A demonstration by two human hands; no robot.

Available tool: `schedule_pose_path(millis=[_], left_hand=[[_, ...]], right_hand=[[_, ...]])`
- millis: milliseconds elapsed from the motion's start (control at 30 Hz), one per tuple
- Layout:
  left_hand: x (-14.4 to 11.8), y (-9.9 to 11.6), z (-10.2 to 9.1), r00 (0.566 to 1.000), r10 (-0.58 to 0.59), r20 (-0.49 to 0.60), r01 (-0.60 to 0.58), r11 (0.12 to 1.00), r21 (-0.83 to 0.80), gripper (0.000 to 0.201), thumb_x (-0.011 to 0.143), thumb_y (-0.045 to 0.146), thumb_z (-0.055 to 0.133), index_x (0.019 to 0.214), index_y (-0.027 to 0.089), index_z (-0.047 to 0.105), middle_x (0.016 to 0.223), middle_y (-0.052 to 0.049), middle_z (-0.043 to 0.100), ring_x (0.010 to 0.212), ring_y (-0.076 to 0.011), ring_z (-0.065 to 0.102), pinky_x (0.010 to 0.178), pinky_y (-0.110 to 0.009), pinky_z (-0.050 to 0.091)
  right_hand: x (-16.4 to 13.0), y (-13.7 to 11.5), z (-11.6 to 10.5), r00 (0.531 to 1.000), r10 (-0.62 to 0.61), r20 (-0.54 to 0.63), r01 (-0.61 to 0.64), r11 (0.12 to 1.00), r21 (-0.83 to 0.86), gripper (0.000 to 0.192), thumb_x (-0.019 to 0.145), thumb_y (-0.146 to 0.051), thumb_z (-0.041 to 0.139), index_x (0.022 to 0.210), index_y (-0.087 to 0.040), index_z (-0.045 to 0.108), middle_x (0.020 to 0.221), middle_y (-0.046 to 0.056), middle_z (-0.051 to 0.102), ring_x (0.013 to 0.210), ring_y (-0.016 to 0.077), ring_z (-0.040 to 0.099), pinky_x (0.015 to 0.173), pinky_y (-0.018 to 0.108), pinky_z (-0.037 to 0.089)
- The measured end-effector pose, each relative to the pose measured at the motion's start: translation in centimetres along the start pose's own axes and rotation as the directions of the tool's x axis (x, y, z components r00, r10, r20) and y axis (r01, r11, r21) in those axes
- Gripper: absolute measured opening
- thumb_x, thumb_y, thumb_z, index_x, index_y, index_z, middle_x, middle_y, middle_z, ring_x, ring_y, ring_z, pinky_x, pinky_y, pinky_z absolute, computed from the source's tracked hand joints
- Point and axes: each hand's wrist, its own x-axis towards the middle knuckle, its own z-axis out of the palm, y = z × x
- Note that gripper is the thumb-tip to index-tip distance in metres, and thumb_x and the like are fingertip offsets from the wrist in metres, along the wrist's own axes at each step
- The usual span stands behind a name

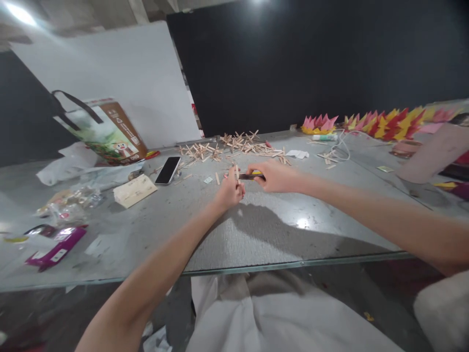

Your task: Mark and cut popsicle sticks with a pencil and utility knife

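Just above the middle of the tabletop, my left hand (230, 190) is closed around a small pale wooden stick (237, 172) that points upward. My right hand (273, 176) grips a dark, slim cutter knife (251, 176) with a yellow part on its handle. The cutter's end meets the stick at my left fingers; the exact contact is too small to make out. Behind both hands lies a loose heap of wooden sticks (242, 144), many of them crossed. One single stick (217, 178) rests left of my left hand.
Left of the hands are a phone (168, 170), a stack of cards (135, 190), a shopping bag (110, 132) and a purple packet (56, 247). Pink, yellow and red folded-paper shapes (388, 124) stand at the back right, near a glue tube (324, 138). The glass table edge (300, 264) runs before me.
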Motion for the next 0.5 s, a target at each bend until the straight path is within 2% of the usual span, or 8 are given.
schedule_pose_path(millis=[67, 167, 267, 333, 500], left_hand=[[0.0, -0.1, 0.1, 0.999, -0.024, -0.033, 0.022, 0.999, -0.042, 0.055, 0.095, 0.022, 0.057, 0.147, 0.017, 0.037, 0.066, 0.004, 0.067, 0.053, -0.0157, 0.066, 0.059, -0.027, 0.052], [0.1, 0.0, 0.1, 0.993, -0.085, -0.084, 0.079, 0.994, -0.070, 0.054, 0.094, 0.017, 0.056, 0.145, 0.018, 0.039, 0.068, 0.004, 0.067, 0.052, -0.0156, 0.066, 0.057, -0.026, 0.051], [0.1, 0.3, 0.1, 0.990, -0.116, -0.080, 0.111, 0.992, -0.059, 0.054, 0.093, 0.012, 0.054, 0.145, 0.016, 0.040, 0.067, 0.004, 0.065, 0.055, -0.0168, 0.066, 0.059, -0.027, 0.052], [0.1, 0.5, 0.1, 0.992, -0.112, -0.063, 0.110, 0.993, -0.038, 0.054, 0.093, 0.012, 0.053, 0.146, 0.015, 0.040, 0.066, 0.003, 0.065, 0.056, -0.0174, 0.066, 0.060, -0.028, 0.052], [-0.2, 0.1, 0.5, 0.998, -0.063, -0.007, 0.063, 0.998, 0.025, 0.052, 0.094, 0.019, 0.059, 0.144, 0.020, 0.042, 0.065, 0.006, 0.065, 0.056, -0.0160, 0.065, 0.062, -0.027, 0.050]], right_hand=[[-0.3, -0.7, 0.9, 0.999, 0.026, -0.021, -0.026, 1.000, 0.006, 0.032, 0.087, -0.013, 0.059, 0.114, -0.023, 0.074, 0.068, 0.002, 0.067, 0.055, 0.0155, 0.047, 0.061, 0.030, 0.030], [-1.4, -1.2, 3.5, 0.993, 0.064, -0.095, -0.059, 0.996, 0.059, 0.038, 0.094, -0.017, 0.053, 0.129, -0.022, 0.067, 0.071, 0.002, 0.067, 0.053, 0.0156, 0.047, 0.059, 0.029, 0.029], [-1.9, -1.1, 4.8, 0.992, 0.054, -0.117, -0.051, 0.998, 0.032, 0.041, 0.096, -0.017, 0.052, 0.135, -0.021, 0.064, 0.068, 0.002, 0.064, 0.051, 0.0157, 0.044, 0.057, 0.029, 0.026], [-1.5, -0.9, 3.8, 0.996, 0.044, -0.083, -0.042, 0.998, 0.036, 0.037, 0.093, -0.016, 0.056, 0.128, -0.022, 0.068, 0.066, 0.001, 0.062, 0.050, 0.0145, 0.041, 0.057, 0.029, 0.027], [0.7, -0.4, -0.4, 0.998, 0.030, 0.060, -0.030, 1.000, -0.001, 0.020, 0.085, -0.013, 0.064, 0.100, -0.022, 0.074, 0.070, 0.001, 0.065, 0.056, 0.0139, 0.047, 0.059, 0.029, 0.027]])
